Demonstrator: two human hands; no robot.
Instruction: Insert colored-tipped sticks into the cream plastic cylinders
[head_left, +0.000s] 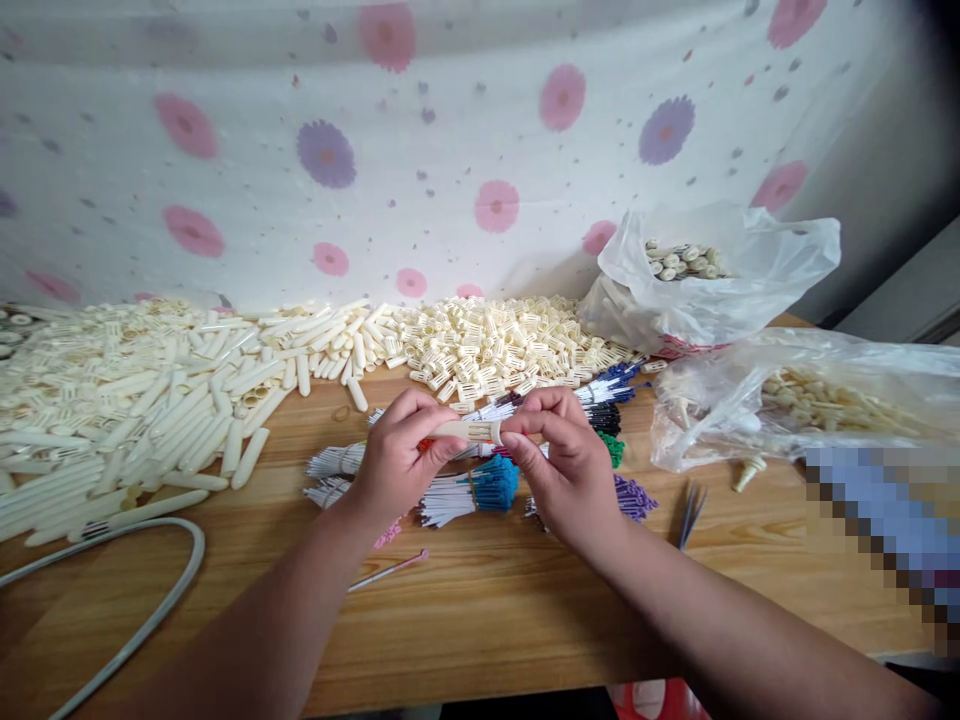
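Note:
Between my two hands, above the middle of the wooden table, is a cream plastic tube with a slotted end (480, 431). My left hand (405, 455) pinches its plain end between thumb and fingers. At the slotted end, the thumb and fingers of my right hand (566, 465) close on the rim. Beneath the hands lie banded bundles of thin white sticks with coloured tips, among them a light blue-tipped bundle (469, 492) and a purple-tipped bundle (636, 498). One loose pink-tipped stick (390, 571) rests nearer to me. My hands partly hide the bundles.
Long cream tubes (191, 430) are heaped at left, and short slotted pieces (495, 345) at the back. Two clear plastic bags (712, 310) with cream parts sit at right. Thin dark pointed pieces (691, 515) lie right of my hands. A white cable (196, 560) curves at left.

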